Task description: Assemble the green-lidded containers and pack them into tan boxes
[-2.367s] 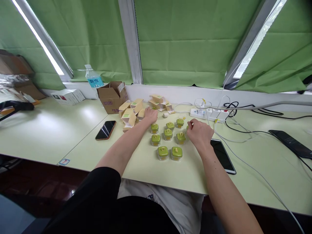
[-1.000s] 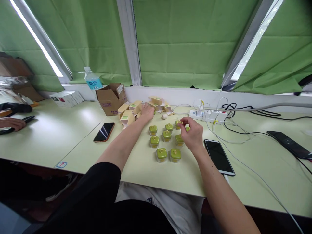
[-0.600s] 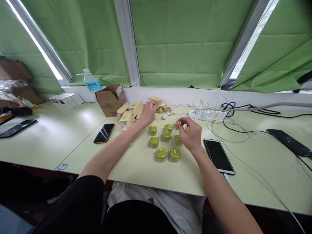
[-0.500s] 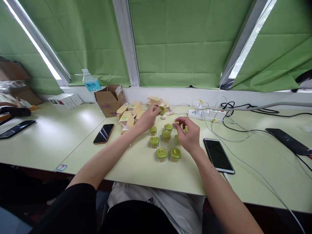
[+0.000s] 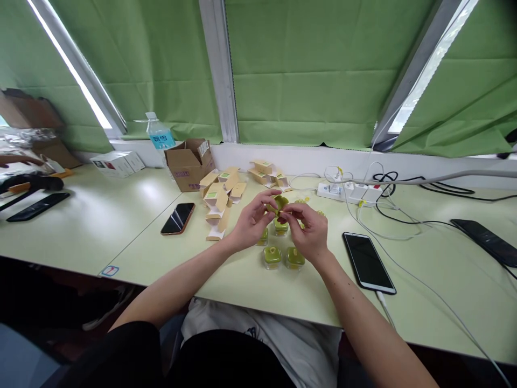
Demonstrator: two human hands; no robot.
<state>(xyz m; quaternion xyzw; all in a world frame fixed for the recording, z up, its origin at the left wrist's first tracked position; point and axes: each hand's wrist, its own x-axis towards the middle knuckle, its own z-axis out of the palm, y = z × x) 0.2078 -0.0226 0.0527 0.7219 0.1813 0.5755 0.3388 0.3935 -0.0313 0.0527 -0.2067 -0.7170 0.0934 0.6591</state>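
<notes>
Between thumb and fingers my left hand [image 5: 255,220] pinches a green, petal-shaped piece [image 5: 281,201], seemingly a soft cover or lid. My right hand [image 5: 309,230] meets it, its fingertips closed at the lower edge of that piece. Whatever small thing the right fingers pinch is mostly hidden. Below the hands sit small clear square jars with green lids: one jar [image 5: 272,257] and another jar [image 5: 295,258] in front, with a third jar [image 5: 280,227] just behind. Several more are partly covered by my hands.
Opened small cartons [image 5: 221,196] lie left of the jars, near a brown cardboard box [image 5: 189,170] and a water bottle [image 5: 159,133]. One phone [image 5: 177,218] rests at left, another phone [image 5: 369,262] with a cable at right. A power strip [image 5: 349,191] and cords lie behind.
My left hand has come back toward me and right, bringing the green piece to my right hand. The hands now meet above the jars. The view has shifted slightly.
</notes>
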